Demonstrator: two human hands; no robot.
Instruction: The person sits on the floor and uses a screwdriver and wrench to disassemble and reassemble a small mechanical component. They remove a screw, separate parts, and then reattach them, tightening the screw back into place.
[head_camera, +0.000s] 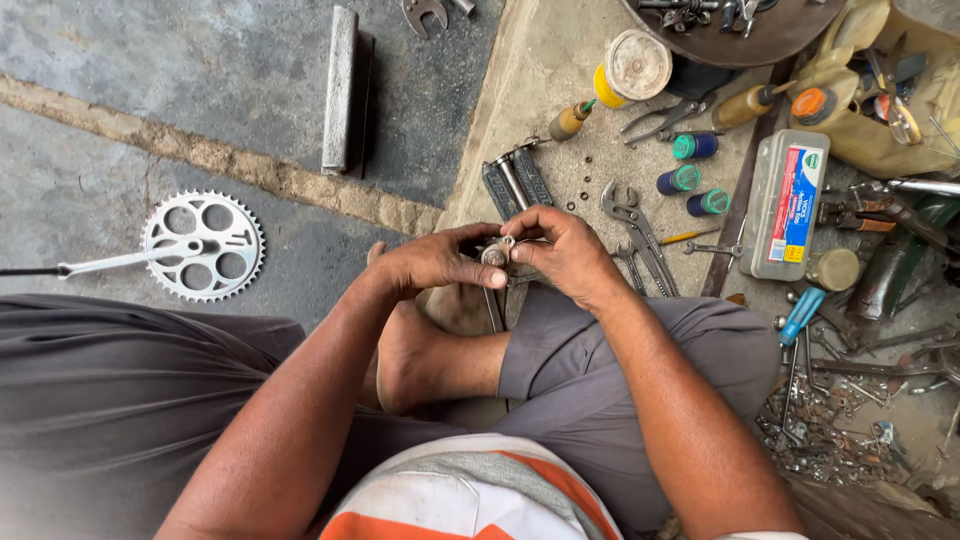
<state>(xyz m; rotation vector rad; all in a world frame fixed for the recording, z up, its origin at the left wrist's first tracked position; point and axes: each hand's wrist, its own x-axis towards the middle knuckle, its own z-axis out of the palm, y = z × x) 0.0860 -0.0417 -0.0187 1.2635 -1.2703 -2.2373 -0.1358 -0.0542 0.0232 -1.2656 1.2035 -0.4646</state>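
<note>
A small part (495, 256) of dull grey metal is pinched between the left hand (432, 263) and the right hand (563, 247). Just beyond the part, a pedal (517, 180) is seen with matt black rubber blocks and a bright steel axle. Left of the part, a chainring (203, 246) of pale, smooth metal is laid on rough grey concrete (150, 90). Right of the part, worn steel pliers (640, 235) and a clear plastic box (784, 204) with a glossy paper label are seen. Below the part, matt grey cloth trousers (100, 400) are worn.
</note>
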